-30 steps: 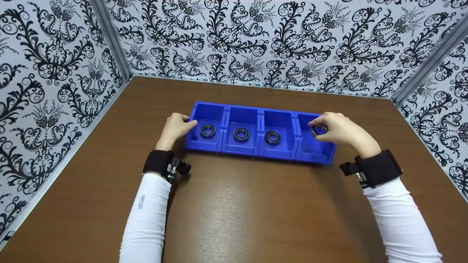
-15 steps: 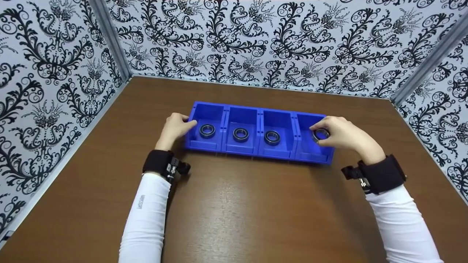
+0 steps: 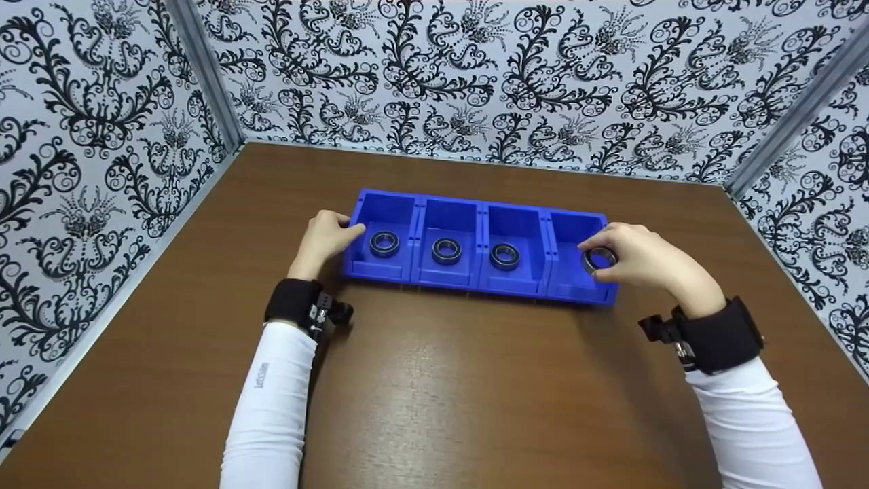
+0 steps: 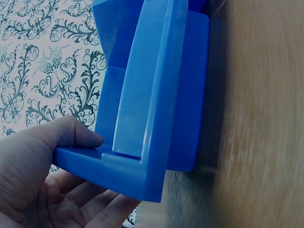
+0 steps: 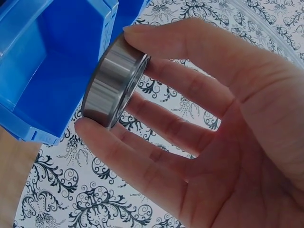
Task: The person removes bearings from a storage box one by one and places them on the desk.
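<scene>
A blue bin row [image 3: 509, 288] divided into side-by-side compartments rests on the table. Ball bearings lie flat in its three left compartments: one at the left [image 3: 384, 255], a second [image 3: 447, 261] beside it, and a third [image 3: 504, 267]. My left hand [image 3: 322, 241] grips the row's left side wall; in the left wrist view the thumb lies inside the wall and the fingers outside. My right hand [image 3: 645, 258] pinches another bearing [image 5: 111, 80] by its outer rim between thumb and index finger, tilted on edge over the rightmost compartment.
The brown wooden table [image 3: 421, 380] extends around the bins. Patterned panels [image 3: 461, 81] enclose it at the back and both sides, with grey metal posts [image 3: 210, 75] at the corners. Each wrist wears a black strap [image 3: 295, 302] with a small camera.
My right hand, holding the bearing, has shifted slightly to the right and toward me over the rightmost compartment. The left hand and the bin row stay essentially in place.
</scene>
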Demonstrator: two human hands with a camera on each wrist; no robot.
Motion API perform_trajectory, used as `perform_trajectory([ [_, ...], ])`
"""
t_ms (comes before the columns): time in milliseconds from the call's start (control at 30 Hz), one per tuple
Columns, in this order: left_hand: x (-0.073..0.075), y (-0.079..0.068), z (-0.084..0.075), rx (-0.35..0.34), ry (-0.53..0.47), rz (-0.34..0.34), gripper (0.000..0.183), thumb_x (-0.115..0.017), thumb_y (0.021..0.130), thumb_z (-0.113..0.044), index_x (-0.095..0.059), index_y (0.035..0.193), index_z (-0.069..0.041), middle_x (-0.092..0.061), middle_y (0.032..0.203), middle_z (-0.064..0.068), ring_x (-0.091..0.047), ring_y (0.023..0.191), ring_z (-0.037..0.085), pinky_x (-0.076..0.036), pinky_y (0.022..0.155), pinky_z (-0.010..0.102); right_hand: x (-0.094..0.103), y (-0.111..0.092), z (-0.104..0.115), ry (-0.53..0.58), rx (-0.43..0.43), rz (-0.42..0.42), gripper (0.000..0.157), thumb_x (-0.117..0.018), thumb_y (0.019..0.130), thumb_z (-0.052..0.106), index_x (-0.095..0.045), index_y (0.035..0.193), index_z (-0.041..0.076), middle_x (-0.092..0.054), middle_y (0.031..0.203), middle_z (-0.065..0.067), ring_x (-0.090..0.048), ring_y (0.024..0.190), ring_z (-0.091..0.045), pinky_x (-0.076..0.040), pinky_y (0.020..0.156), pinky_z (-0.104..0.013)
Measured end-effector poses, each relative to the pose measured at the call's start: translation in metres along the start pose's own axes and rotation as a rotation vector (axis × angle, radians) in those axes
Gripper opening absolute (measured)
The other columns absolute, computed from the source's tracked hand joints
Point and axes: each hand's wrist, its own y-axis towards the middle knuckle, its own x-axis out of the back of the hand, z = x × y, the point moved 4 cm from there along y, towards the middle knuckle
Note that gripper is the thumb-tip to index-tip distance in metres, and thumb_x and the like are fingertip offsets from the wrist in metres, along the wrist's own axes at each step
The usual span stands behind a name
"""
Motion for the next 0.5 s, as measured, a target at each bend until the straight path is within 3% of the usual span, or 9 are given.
perform_trajectory([
  [200, 0.000, 0.000, 0.002, -0.002, -0.004, -0.002, 0.026, -0.066, 0.095, -0.023, -0.071, 0.083, -0.001, -0.052, 0.067, -0.003, -0.049, 0.070, 0.017, -0.038, 0.063, 0.027, -0.002, -0.004, 0.003, 0.004, 0.024, -0.005, 0.035, -0.077, 0.079, 0.002, -0.075, 0.112, -0.008, -0.072, 0.107, -0.021, -0.066, 0.101, -0.037, -0.053, 0.085, -0.053],
  [500, 0.000, 0.000, 0.000, 0.011, -0.007, 0.006, 0.030, -0.066, 0.097, -0.023, -0.078, 0.101, 0.004, -0.063, 0.083, 0.006, -0.054, 0.080, 0.021, -0.041, 0.067, 0.027, -0.004, -0.010, 0.011, -0.002, 0.024, -0.016, 0.033, -0.077, 0.080, 0.003, -0.077, 0.112, -0.005, -0.072, 0.107, -0.018, -0.067, 0.100, -0.035, -0.053, 0.082, -0.051],
])
